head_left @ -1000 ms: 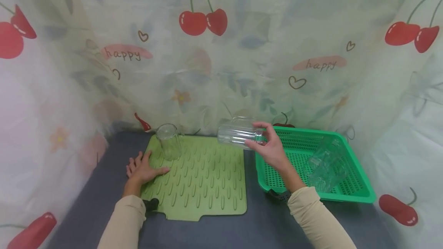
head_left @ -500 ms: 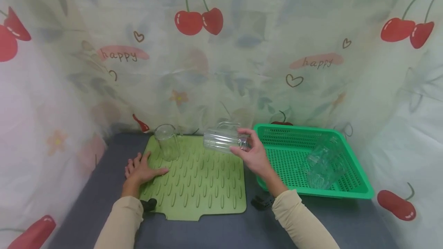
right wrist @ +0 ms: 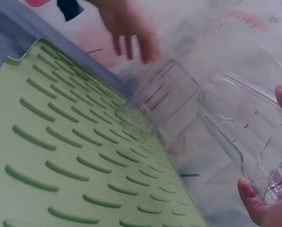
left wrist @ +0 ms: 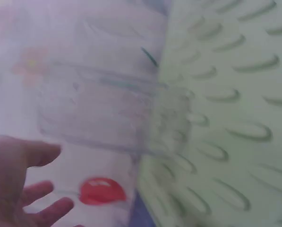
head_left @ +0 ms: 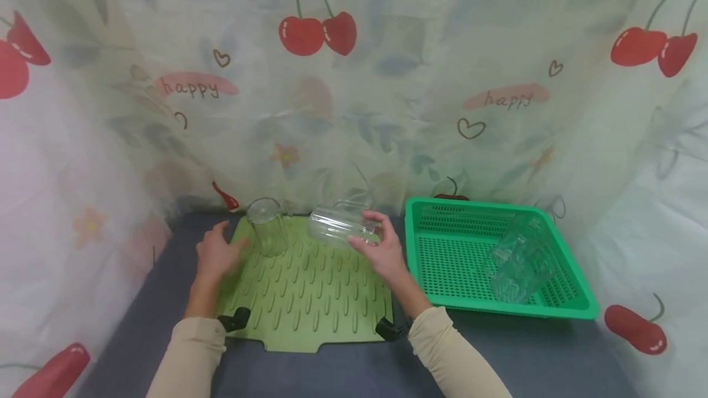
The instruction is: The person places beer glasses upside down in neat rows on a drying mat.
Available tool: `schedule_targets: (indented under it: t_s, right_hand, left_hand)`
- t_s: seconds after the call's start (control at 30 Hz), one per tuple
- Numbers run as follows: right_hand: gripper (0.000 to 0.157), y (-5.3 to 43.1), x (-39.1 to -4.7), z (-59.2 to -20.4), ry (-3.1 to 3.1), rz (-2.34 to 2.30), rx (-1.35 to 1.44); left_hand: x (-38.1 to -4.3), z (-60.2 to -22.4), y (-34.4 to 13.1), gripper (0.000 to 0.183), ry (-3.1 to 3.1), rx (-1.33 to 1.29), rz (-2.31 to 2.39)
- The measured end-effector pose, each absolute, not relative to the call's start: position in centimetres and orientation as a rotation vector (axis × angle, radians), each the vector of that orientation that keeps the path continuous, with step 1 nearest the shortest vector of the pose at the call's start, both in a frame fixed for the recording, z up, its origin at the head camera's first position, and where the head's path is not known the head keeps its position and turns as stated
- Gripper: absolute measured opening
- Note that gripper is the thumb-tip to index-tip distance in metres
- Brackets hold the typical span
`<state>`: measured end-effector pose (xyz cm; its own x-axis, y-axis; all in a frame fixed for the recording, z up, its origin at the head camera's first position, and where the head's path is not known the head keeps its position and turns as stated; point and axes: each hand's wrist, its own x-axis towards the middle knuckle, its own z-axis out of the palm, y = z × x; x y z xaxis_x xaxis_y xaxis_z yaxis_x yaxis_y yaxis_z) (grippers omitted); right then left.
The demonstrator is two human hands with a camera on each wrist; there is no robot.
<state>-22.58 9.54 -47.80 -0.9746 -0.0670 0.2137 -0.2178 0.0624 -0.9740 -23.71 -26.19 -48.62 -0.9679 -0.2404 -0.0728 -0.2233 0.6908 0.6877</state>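
Observation:
A clear glass mug stands upright at the back left of a green ridged mat. My left hand hovers at the mat's left edge, just left of that mug, its fingers loose and apart from the glass. In the left wrist view the standing mug lies ahead of the thumb with a gap between. My right hand grips a second clear glass mug near its base, above the mat's back part. This mug is tilted nearly on its side, mouth to the left, as the right wrist view also has it.
A green plastic basket stands right of the mat, with more clear glass mugs lying in its right half. A printed curtain closes off the back and sides. The dark grey table shows in front.
My right hand has carried the tilted mug leftward from beside the basket to over the mat. My left hand has lifted off the mat's left edge. The standing mug stays put.

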Motion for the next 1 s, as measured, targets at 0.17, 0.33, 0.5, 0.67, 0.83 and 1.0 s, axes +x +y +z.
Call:
schedule_targets:
  t_s: [0.17,0.33,0.5,0.67,0.83,1.0]
  right_hand:
    - [0.06,9.1,-22.5,-48.5,-2.196,2.031,0.307]
    - [0.06,8.8,-22.5,-48.9,-2.186,2.022,0.297]
    - [0.059,8.5,-22.3,-48.9,-2.155,2.034,0.301]
    - [0.058,8.4,-22.0,-48.8,-2.137,2.037,0.291]
    - [0.059,8.3,-21.7,-48.9,-2.142,2.038,0.298]
    - [0.057,8.1,-21.4,-49.0,-2.107,2.073,0.308]
  left_hand:
    - [-23.4,-46.2,-24.2,0.061,-2.539,0.367,-1.233]
    - [-22.6,-43.7,-21.3,0.049,-2.353,0.093,-1.314]
    - [-22.2,-43.2,-18.3,0.051,-2.377,-0.29,-1.489]
    - [-22.2,-44.5,-15.7,0.062,-2.565,-0.38,-1.586]
    - [-22.4,-46.1,-14.4,0.064,-2.609,-0.354,-1.626]
    - [-22.8,-47.4,-14.0,0.057,-2.535,-0.365,-1.839]
